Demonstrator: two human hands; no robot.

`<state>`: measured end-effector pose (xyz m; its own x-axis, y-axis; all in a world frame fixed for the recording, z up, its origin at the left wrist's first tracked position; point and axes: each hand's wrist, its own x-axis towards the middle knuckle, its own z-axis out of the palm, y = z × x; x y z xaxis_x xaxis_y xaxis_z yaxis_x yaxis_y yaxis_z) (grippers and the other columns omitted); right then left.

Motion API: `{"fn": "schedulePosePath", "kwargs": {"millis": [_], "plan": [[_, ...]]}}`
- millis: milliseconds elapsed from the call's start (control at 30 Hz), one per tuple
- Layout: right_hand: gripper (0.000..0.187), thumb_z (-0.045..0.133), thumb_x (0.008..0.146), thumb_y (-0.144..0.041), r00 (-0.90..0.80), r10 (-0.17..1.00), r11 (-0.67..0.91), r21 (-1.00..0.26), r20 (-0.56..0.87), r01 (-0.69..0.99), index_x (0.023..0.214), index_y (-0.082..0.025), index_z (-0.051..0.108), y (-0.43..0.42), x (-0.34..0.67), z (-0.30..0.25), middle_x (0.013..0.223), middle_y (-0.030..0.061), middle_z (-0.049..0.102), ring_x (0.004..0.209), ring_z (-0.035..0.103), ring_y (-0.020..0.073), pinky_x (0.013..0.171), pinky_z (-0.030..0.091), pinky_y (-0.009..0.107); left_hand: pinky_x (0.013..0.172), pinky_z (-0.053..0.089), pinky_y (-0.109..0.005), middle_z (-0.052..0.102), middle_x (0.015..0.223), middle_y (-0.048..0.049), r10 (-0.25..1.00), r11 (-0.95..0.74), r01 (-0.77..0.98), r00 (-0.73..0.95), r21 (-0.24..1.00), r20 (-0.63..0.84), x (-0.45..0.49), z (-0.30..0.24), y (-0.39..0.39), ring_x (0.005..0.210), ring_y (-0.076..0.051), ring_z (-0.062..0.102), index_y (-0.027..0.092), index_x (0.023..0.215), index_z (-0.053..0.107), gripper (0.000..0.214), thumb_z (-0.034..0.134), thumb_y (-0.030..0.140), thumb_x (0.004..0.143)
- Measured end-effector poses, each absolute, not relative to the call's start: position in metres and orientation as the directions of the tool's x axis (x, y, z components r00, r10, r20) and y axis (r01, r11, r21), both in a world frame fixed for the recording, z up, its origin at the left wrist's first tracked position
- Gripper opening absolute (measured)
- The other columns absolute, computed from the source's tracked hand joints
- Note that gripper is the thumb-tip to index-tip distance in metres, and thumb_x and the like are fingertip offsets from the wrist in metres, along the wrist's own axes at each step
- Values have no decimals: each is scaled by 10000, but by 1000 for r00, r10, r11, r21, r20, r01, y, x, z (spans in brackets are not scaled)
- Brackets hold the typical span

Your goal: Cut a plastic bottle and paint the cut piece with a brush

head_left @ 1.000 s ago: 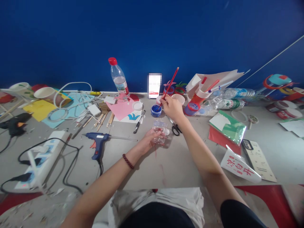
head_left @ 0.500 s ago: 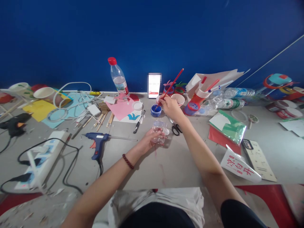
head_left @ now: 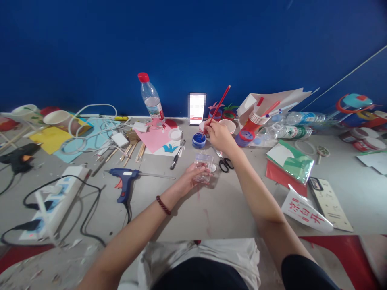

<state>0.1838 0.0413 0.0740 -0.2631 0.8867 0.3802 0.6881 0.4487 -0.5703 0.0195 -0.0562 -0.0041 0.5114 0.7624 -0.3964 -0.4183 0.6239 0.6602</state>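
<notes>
My left hand (head_left: pixel 191 178) is wrapped round a clear plastic bottle piece (head_left: pixel 203 165), tilted just above the table. Between the fingers of my right hand (head_left: pixel 219 135) is a red-handled paintbrush (head_left: pixel 219 106), its handle slanting up to the right. The brush's lower end is at the small jar of blue paint (head_left: pixel 198 141); whether the bristles touch the paint I cannot tell. Behind the right hand, a paper cup (head_left: pixel 228 126) is partly covered. Black-handled scissors (head_left: pixel 224 164) lie below the right wrist, and a black pen (head_left: pixel 177 155) lies left of the jar.
A blue glue gun (head_left: pixel 124 181) with a cord lies to the left, near a white power strip (head_left: pixel 59 201). A red-capped bottle (head_left: pixel 150 96) stands at the back beside an upright phone (head_left: pixel 196 109). Right are cups with markers (head_left: pixel 256 120), lying bottles (head_left: pixel 290 131) and green paper (head_left: pixel 292 163).
The paintbrush handle has tipped slightly left and become steeper, and my right hand has shifted a little. My left hand and the plastic piece stay put.
</notes>
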Motion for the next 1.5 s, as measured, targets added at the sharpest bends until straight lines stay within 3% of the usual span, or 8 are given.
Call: {"fn": "schedulePosePath", "kwargs": {"millis": [467,767,1133,1500], "plan": [[299,371,944,-118,-328,857,501,-494,397,711,746,-225,567,44,188,75,979,103,684,952,635,237,903,497,406,631,578,-306,728,934,-97,766,623,-432,509,652,-394,20,-3,-56,865,-240,719,158,1011,644,363,833,292,732],[263,373,971,-227,-259,892,444,-620,369,647,845,-201,603,43,184,71,953,100,698,836,632,217,831,500,377,669,574,-314,728,955,-97,764,619,-428,523,658,-378,18,-4,-57,885,-236,713,168,1022,648,346,821,293,749],[323,363,938,-143,-344,861,499,-491,374,715,721,-223,588,43,188,76,981,106,701,931,638,245,883,505,413,636,586,-293,728,925,-88,759,630,-417,509,655,-405,20,1,-56,857,-223,718,160,996,640,400,862,310,699],[290,387,922,-120,-293,880,457,-501,373,735,730,-221,580,45,193,80,970,103,696,919,641,249,880,484,404,660,572,-300,730,955,-99,762,622,-414,514,665,-393,19,-2,-56,889,-236,716,158,998,637,395,849,325,710]]}}
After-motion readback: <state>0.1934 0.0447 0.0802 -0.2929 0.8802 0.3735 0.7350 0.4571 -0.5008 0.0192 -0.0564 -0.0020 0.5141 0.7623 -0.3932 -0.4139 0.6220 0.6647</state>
